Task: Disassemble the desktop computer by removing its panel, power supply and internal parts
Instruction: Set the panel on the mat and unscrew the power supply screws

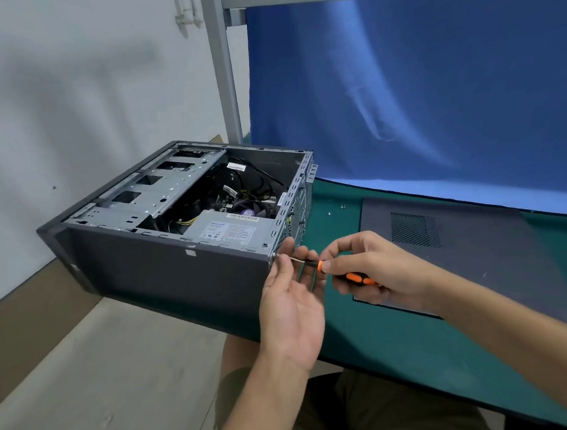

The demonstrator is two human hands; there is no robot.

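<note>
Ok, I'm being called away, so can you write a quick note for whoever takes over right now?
Right hand grips the screwdriver, tip on a screw at the case rear corner.
Left hand has fingertips at the shaft near the tip; pinching or only touching, unclear.
Case lies on its side on the green mat, open. Side panel lies flat on the mat to the right, two loose screws beside it.
Done: panel off.
Left: this screw, the power supply still inside, and internal parts.
</note>
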